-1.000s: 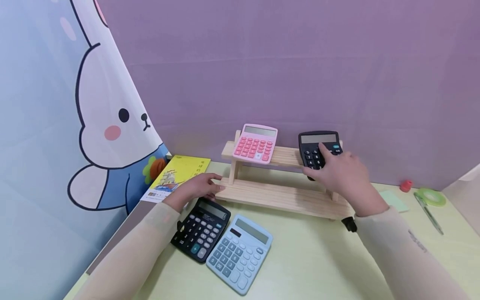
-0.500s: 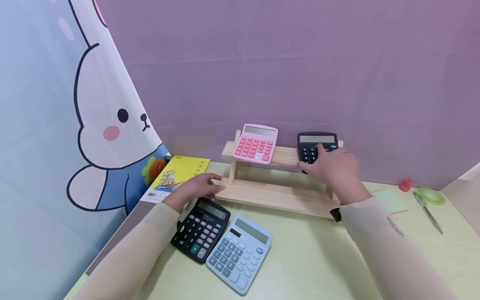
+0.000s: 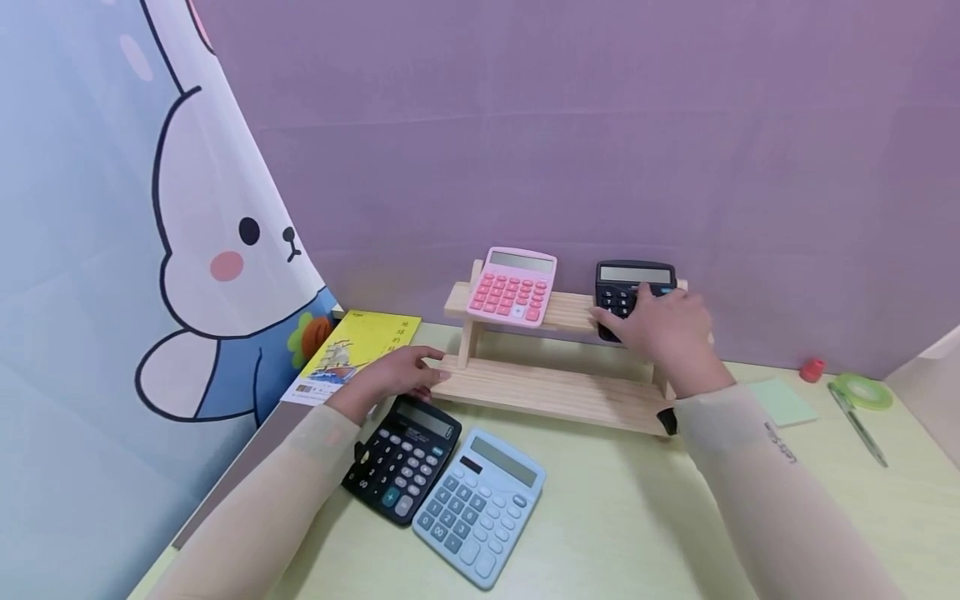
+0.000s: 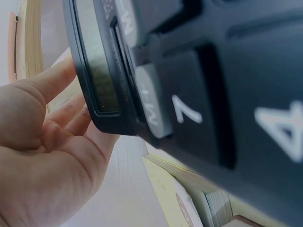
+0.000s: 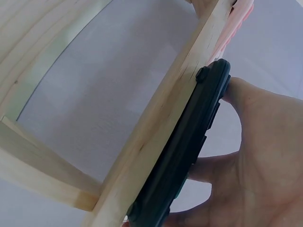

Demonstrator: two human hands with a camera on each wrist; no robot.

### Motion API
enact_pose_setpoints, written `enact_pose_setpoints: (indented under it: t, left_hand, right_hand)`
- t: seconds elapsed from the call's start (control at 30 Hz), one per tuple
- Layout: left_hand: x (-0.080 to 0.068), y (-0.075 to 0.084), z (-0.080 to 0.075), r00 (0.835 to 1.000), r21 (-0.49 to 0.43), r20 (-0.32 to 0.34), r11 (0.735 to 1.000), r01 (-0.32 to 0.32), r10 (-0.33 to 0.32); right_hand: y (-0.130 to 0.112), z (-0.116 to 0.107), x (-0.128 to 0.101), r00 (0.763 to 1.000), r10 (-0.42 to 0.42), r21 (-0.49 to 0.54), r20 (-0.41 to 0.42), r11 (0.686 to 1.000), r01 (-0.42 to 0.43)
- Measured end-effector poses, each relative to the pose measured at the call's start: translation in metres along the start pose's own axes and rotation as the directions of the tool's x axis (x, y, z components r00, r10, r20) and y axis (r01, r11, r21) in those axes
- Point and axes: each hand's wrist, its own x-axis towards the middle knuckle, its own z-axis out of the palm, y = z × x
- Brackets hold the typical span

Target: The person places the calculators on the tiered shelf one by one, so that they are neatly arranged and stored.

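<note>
In the head view a two-tier wooden stand [image 3: 555, 392] stands on the table. My left hand [image 3: 397, 372] grips the left end of its lower shelf, thumb on top. A black calculator [image 3: 636, 274] leans at the right end of the upper shelf. My right hand [image 3: 667, 329] holds it, thumb at its lower left and fingers over its keys and right side, hiding part of it. The right wrist view shows that calculator [image 5: 182, 151] edge-on against the shelf board. A pink calculator [image 3: 512, 287] leans at the upper shelf's left end.
Below my left hand lie a second black calculator [image 3: 405, 458] and a light blue calculator [image 3: 480, 508], side by side. A yellow book [image 3: 360, 350] is at the left. Sticky notes [image 3: 780, 402], a pen [image 3: 858, 427], green tape [image 3: 864, 393] and a small red object [image 3: 812, 370] lie right.
My right hand has shifted slightly left and up with the black calculator, which now sits a little higher on the upper shelf. The left hand has stayed on the stand.
</note>
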Motion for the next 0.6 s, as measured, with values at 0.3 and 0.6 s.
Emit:
enact_pose_setpoints:
  t: [0.3,0.6]
  left_hand:
    - [0.002,0.0,0.0,1.0,0.004,-0.006,1.0,0.009,-0.009]
    - [0.004,0.001,0.001,1.0,-0.018,-0.002,1.0,0.025,-0.025]
  right_hand:
    - [0.002,0.002,0.006,1.0,0.002,0.021,-0.009,1.0,-0.002]
    - [0.037,-0.015,-0.009,0.991,-0.065,0.241,-0.118,0.966,0.092]
